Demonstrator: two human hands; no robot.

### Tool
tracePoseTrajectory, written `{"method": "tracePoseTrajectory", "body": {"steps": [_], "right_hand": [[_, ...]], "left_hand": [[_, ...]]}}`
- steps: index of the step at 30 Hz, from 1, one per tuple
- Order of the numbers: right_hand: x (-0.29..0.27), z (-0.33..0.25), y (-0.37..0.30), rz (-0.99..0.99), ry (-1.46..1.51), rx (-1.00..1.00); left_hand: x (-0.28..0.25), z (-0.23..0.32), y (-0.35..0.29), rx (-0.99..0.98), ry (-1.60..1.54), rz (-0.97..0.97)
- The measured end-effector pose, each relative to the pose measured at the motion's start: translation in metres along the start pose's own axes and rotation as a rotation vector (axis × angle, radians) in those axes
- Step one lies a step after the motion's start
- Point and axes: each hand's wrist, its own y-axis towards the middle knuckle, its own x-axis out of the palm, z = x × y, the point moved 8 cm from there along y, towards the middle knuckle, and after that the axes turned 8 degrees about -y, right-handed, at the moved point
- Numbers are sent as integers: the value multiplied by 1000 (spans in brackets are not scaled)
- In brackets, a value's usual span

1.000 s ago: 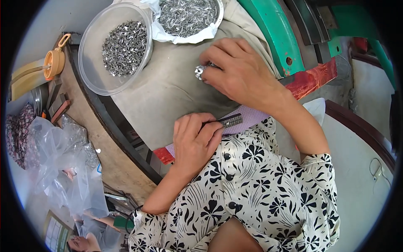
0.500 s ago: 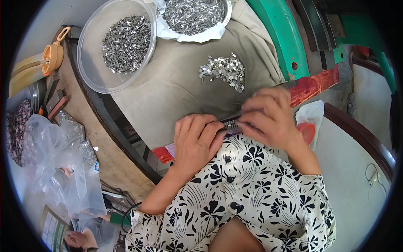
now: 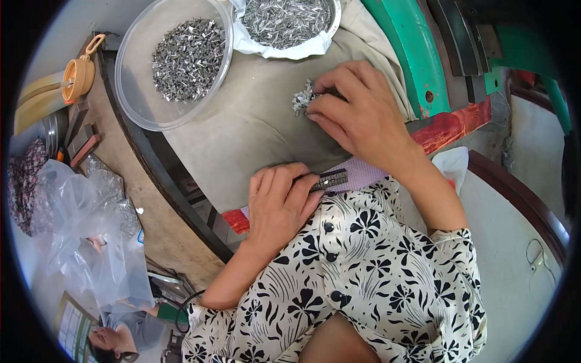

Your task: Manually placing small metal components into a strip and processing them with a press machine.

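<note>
At the far left, a dark patterned cloth [image 3: 25, 181] lies bunched below an orange ring-shaped fitting with a loop [image 3: 78, 80]. Beside the cloth, crumpled clear plastic bags [image 3: 91, 242] spread over the near part of a wooden bench [image 3: 140, 175], with a reddish bar [image 3: 85, 151] lying just above them. Below the bags, at the lower left, another person in a grey top [image 3: 142, 333] is partly in view.

Next to the right, a round clear tub [image 3: 130, 78] holds a heap of small grey metal pieces [image 3: 189, 59]; it stands on an olive-grey cloth [image 3: 242, 124]. Lower down, the left hand [image 3: 275, 202] has its thumb and forefinger clamped on the left end of a dark strip [image 3: 336, 178], which carries grey metal pieces in rows; its right end juts out over a lilac mat [image 3: 366, 173] at the near edge of the cloth, close to the person's cream-and-black shirt [image 3: 387, 260].

Up at the top, a white-lined bowl [image 3: 247, 45] is full of shiny thin metal pins [image 3: 287, 23]. Between bowl and strip, a pile of small silvery pieces [image 3: 301, 100] lies on the olive-grey cloth. The right hand [image 3: 366, 115] is bent over that pile with thumb and fingertips at it; whether it pinches a piece cannot be told. The two hands are well apart. Farther right stand a green metal frame [image 3: 417, 63], a red mottled edge strip [image 3: 457, 126] and a white bag [image 3: 451, 162]
</note>
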Motion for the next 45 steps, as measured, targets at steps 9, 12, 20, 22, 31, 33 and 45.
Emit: {"method": "tracePoseTrajectory", "body": {"steps": [9, 12, 20, 22, 31, 33, 45], "right_hand": [[-7, -11, -17, -40, -50, 11], [-6, -7, -21, -67, -32, 77], [-8, -5, -21, 21, -29, 104], [-18, -10, -29, 25, 4, 72], [-17, -24, -70, -122, 71, 101], [-18, -17, -58, -71, 91, 109], [2, -12, 5, -10, -138, 66]], "left_hand": [[0, -3, 2, -29, -95, 37], [3, -2, 5, -10, -105, 35], [5, 2, 6, 14, -72, 28], [5, 1, 5, 12, -81, 29], [5, 0, 5, -1, -73, 6], [6, 0, 4, -14, -67, 0], [5, 1, 2, -11, -115, 40]]}}
